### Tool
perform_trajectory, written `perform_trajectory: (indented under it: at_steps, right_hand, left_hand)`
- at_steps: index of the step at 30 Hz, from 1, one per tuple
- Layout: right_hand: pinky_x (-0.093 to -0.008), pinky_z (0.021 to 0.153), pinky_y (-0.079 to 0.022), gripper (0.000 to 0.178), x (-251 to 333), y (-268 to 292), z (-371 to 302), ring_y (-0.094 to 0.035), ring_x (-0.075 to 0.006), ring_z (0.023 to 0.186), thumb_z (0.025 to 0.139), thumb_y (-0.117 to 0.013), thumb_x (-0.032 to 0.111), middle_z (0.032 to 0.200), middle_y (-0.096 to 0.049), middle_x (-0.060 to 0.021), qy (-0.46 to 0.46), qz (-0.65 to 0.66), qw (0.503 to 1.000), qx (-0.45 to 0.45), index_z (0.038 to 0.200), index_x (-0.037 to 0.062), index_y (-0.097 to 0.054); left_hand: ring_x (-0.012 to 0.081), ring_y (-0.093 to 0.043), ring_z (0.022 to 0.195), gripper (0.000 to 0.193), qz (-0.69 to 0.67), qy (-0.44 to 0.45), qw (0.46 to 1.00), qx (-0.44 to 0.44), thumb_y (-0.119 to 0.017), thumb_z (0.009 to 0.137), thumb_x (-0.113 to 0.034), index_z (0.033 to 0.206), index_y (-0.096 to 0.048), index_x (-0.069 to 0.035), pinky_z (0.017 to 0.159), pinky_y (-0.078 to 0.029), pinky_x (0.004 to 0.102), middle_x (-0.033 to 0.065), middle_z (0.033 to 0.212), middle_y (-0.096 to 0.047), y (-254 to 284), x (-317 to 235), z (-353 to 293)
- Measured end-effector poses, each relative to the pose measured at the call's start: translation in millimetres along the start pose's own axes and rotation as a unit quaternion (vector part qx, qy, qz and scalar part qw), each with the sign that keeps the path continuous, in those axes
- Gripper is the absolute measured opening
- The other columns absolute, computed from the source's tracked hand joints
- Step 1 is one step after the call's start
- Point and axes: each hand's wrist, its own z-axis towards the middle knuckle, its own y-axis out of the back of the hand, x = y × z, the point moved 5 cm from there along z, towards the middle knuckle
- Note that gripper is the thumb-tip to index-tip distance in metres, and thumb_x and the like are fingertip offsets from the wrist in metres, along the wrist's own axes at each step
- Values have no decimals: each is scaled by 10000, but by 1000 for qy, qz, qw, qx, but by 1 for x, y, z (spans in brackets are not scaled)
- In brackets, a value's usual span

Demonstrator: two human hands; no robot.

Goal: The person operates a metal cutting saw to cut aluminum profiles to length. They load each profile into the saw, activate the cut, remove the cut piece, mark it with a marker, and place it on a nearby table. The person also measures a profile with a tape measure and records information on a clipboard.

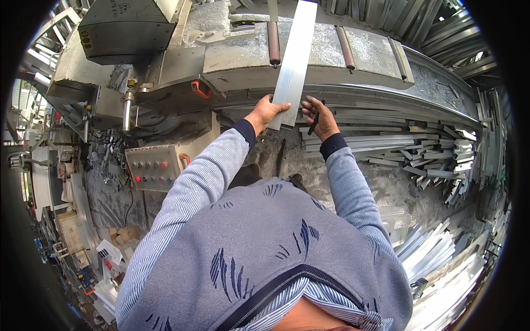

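Observation:
A long, silvery aluminium profile lies across the machine's roller bed, its near end sticking out over the front edge toward me. My left hand grips that near end, thumb on top and fingers at the left side. Just right of the profile, apart from it, is my right hand with curled fingers. A slim dark stick-like thing shows in that hand; its kind is too small to make out. Under the profile runs a reddish-brown roller, partly beside it.
A grey machine head stands at the far left, with an orange-red handle below. A control box with buttons and a lit red lamp is left of my arm. Stacked metal profiles lie under the bed at right; more offcuts are lower right.

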Motion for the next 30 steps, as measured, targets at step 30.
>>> perform_trajectory:
  at_steps: [30]
  right_hand:
    - [-239,477,-422,407,-530,-25,-466,-598,-124,662,894,-655,153,887,-627,-26,-17,211,740,-639,1281,72,-560]
  left_hand:
    - [186,-624,946,526,180,406,876,189,-586,1012,-432,1368,-517,-50,820,-521,330,70,1213,-621,140,197,-163]
